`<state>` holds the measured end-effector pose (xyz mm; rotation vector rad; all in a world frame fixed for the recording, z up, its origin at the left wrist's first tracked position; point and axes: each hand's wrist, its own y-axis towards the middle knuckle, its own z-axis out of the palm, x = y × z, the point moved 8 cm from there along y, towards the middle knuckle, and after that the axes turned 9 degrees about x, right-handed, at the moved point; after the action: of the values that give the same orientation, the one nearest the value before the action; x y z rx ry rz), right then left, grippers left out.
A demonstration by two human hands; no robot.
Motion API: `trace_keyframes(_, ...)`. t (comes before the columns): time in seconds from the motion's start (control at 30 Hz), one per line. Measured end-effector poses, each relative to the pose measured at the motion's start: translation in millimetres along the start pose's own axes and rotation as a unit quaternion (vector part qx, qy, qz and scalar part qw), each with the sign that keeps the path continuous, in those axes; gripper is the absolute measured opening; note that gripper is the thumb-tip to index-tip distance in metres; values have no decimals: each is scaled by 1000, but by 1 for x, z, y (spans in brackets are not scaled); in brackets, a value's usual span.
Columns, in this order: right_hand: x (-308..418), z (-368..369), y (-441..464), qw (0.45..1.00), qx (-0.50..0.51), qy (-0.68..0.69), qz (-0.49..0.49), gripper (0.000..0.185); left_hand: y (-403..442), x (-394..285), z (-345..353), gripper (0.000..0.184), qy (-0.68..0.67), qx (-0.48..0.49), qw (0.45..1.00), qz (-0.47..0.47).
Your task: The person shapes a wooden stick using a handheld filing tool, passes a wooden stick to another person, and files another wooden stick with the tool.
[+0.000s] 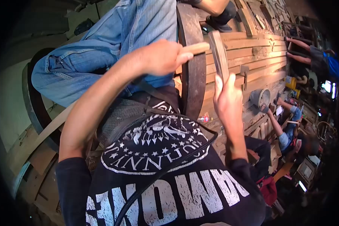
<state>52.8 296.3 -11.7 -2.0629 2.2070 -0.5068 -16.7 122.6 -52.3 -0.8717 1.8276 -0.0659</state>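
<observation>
My left hand (162,56) is closed around a short, light wooden piece (196,48), which sticks out to the right past the thumb. Whether it is a tool's handle or a plain stick cannot be seen. In my right hand (229,98) is a longer, narrow piece of wood (219,52), held upright by its lower end, with a darker strip along its left side. The tip of the left piece comes close to this wood; contact is unclear. Beneath both hands runs a thick dark wooden beam (194,86), beside my jeans (101,45).
A hammer (245,77) lies on the wooden planks (233,43) to the right. Beyond it stand a grey bucket (259,98) and a small bottle with a red label (205,119). Other people sit or stand at the right, and another person's foot (219,24) is near the top.
</observation>
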Motion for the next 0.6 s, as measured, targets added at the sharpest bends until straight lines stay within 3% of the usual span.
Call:
trace_keyframes(0.17, 23, -18, 33, 997, -40, -38, -58, 33, 1, 1, -1, 49, 0, -19, 1000, 0)
trace_keyframes(0.3, -3, -3, -10, 1000, -1, 15, 9, 34, 1, -1, 0, 48, 7, -10, 1000, 8)
trace_keyframes(0.47, 17, -14, 28, 997, -54, -10, -51, 35, 0, 1, -2, 48, 10, -57, 998, 14)
trace_keyframes(0.6, 3, -5, -2, 999, -28, 3, -37, 35, 2, 4, -1, 47, 6, -33, 999, 11)
